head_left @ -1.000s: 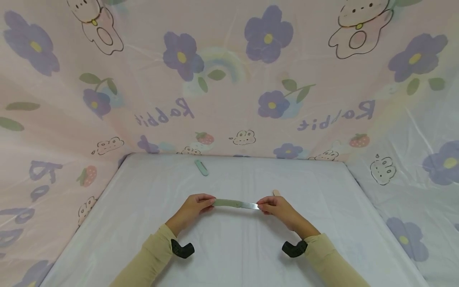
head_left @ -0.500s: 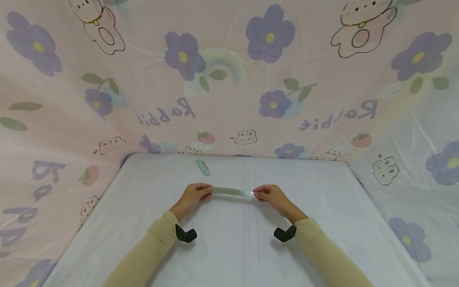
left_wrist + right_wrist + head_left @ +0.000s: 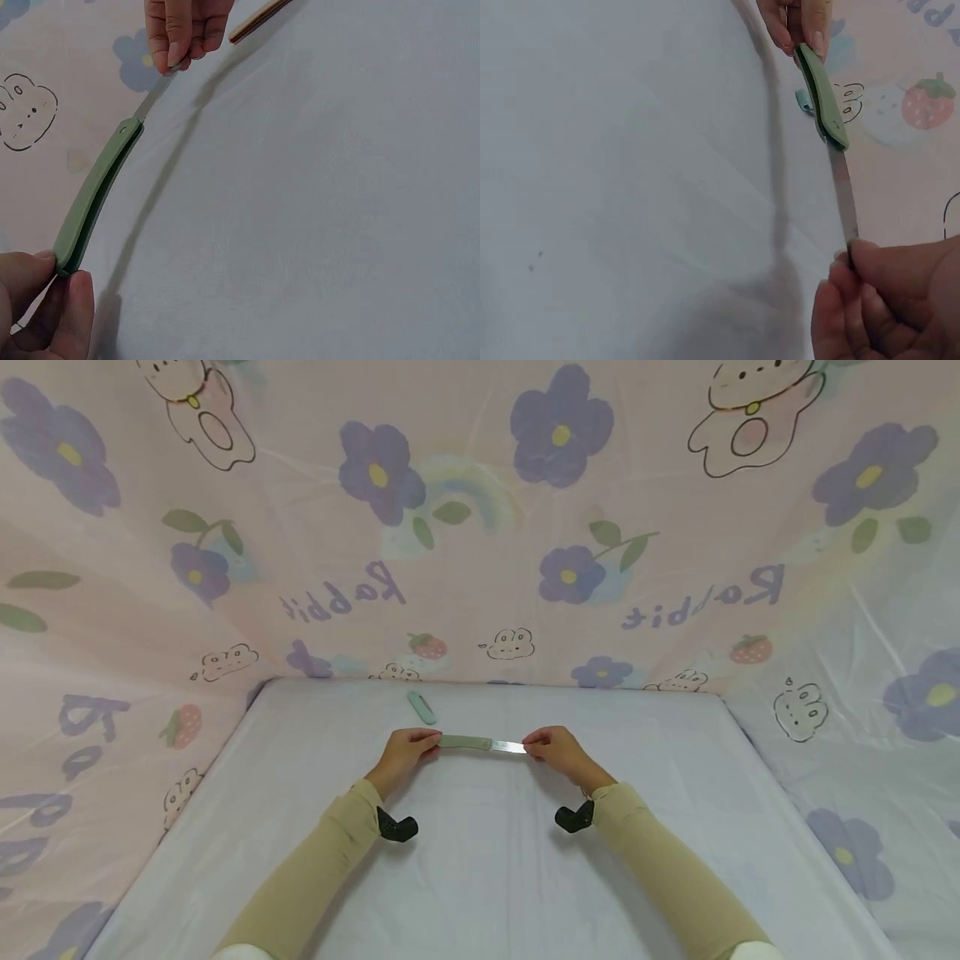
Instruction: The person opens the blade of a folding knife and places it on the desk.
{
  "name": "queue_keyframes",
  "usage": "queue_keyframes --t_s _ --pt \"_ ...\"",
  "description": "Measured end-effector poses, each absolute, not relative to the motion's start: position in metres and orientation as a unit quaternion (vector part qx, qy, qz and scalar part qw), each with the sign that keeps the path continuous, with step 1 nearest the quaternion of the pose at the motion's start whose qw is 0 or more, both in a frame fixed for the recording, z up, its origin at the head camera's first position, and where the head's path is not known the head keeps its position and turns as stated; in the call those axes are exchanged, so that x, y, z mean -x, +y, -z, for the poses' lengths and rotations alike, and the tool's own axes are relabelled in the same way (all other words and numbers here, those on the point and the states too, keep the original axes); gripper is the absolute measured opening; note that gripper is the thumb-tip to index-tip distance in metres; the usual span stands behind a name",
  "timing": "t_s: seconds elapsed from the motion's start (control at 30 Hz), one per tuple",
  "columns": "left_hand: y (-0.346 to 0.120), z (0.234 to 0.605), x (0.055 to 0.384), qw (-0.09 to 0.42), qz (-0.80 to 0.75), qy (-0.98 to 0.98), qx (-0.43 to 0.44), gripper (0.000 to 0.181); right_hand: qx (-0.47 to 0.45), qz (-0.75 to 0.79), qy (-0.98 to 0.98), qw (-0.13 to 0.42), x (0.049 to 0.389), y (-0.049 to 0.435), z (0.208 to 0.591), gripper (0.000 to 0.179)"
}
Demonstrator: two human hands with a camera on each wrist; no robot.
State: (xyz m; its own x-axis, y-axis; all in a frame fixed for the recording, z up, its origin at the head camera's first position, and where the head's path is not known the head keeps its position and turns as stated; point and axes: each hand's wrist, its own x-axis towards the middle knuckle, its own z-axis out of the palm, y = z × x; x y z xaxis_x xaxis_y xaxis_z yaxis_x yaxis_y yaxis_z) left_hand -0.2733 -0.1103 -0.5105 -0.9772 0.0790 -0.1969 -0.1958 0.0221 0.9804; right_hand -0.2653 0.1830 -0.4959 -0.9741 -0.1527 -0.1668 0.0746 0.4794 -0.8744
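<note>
A folding knife with a pale green handle (image 3: 465, 742) is held stretched out sideways above the table, its blade (image 3: 508, 747) folded out. My left hand (image 3: 406, 752) pinches the far end of the handle between thumb and fingers. At the other end, my right hand (image 3: 561, 753) pinches the blade's tip. In the left wrist view the slot along the green handle (image 3: 97, 196) faces the camera. From the right wrist, the bare blade (image 3: 844, 196) runs from the handle down to my right thumb and fingers, which cover its tip.
Near the table's back edge lies a small mint-green piece (image 3: 422, 707) with a dark slot. A brown wooden piece (image 3: 259, 21) lies beyond the right hand in the left wrist view. White cloth (image 3: 480, 877) covers the table, with printed curtains (image 3: 480, 527) around it.
Both hands have moved farther from the body, toward the table's back, carrying the knife level between them. The tan end seen behind the right hand a second ago is now hidden in the head view.
</note>
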Motion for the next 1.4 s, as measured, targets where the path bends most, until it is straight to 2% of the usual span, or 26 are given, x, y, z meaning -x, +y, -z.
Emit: queue_keyframes --t_s 0.2,0.67,1.13,1.4 --pt "-0.112 0.516 0.281 0.095 -0.683 0.723 0.043 0.024 0.029 0.486 0.867 0.111 0.271 0.178 0.499 0.016" --pt "-0.109 0.516 0.277 0.05 -0.568 0.821 -0.032 0.021 0.032 0.416 0.904 0.092 0.268 0.172 0.504 0.01" --pt "-0.107 0.519 0.275 0.021 -0.515 0.856 -0.05 0.017 0.043 0.398 0.913 0.074 0.271 0.174 0.514 0.006" --pt "-0.107 0.519 0.275 0.022 -0.513 0.857 -0.052 0.016 0.049 0.394 0.916 0.062 0.271 0.173 0.515 0.008"
